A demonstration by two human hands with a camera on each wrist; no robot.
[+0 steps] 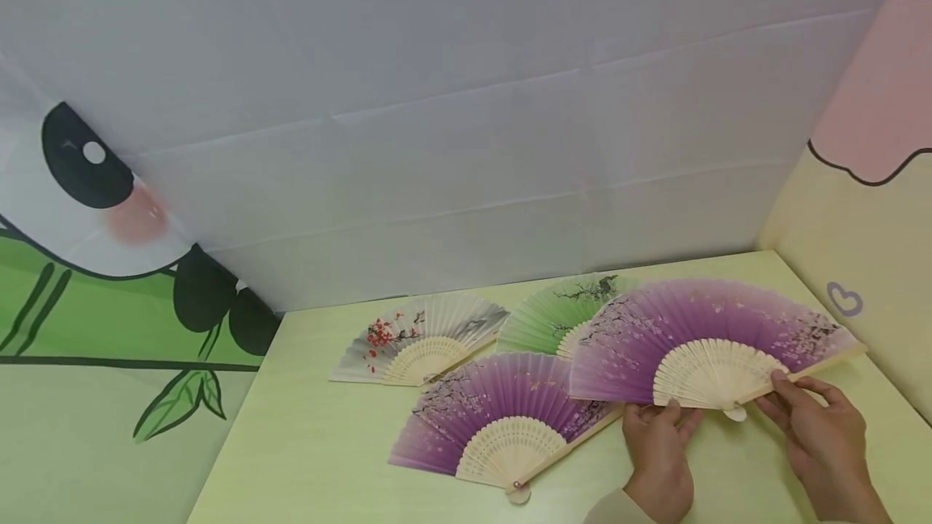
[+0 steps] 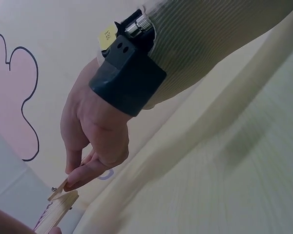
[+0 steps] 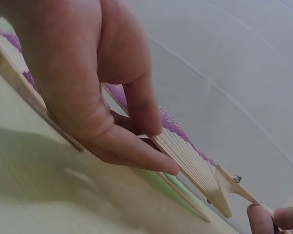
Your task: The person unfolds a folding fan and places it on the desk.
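A purple folding fan (image 1: 699, 314) with blossom print and pale pierced ribs is spread wide between both hands, overlapping a green fan (image 1: 546, 314) behind it. My left hand (image 1: 661, 455) grips its lower left edge, thumb on top and fingers beneath. On the other side, my right hand (image 1: 826, 431) pinches the right outer stick near the pivot. In the left wrist view, the right hand (image 2: 97, 126) pinches that stick apart from the stacked ribs (image 2: 56, 212). The right wrist view shows the left hand (image 3: 88, 73) at the ribs and the right fingertips (image 3: 285, 218) at the lower right.
Another purple fan (image 1: 495, 403) lies spread on the pale yellow table (image 1: 291, 443), left of the hands. Behind it lies a white-grey fan (image 1: 422, 330) with red blossoms. A grey-white wall (image 1: 451, 144) rises behind the table, and a cream side wall (image 1: 866, 249) borders its right.
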